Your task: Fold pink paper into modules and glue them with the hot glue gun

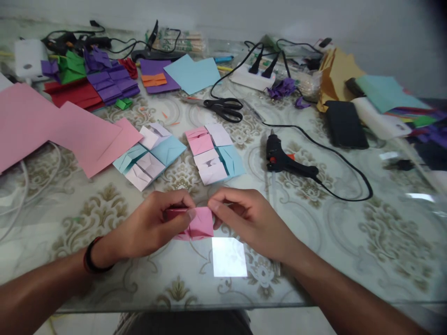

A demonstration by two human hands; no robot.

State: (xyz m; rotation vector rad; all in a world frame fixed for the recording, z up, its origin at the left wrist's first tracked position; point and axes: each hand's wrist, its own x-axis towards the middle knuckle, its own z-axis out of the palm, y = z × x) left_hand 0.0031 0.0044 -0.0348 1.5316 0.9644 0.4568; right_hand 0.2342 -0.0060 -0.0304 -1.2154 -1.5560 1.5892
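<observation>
A small piece of folded pink paper is held between my two hands, just above the table's near side. My left hand grips its left part, thumb on top and fingers behind. At its upper right corner, my right hand pinches the edge between thumb and fingers. Beyond them lie two folded paper squares: one of white and light blue, the other of pink, white and light blue. A black glue gun rests to the right, its cord curling away.
Pink sheets spread at the left. Black-handled scissors lie past the folded squares, before a white power strip. A black phone sits at the right. Purple folded papers and blue sheets line the back.
</observation>
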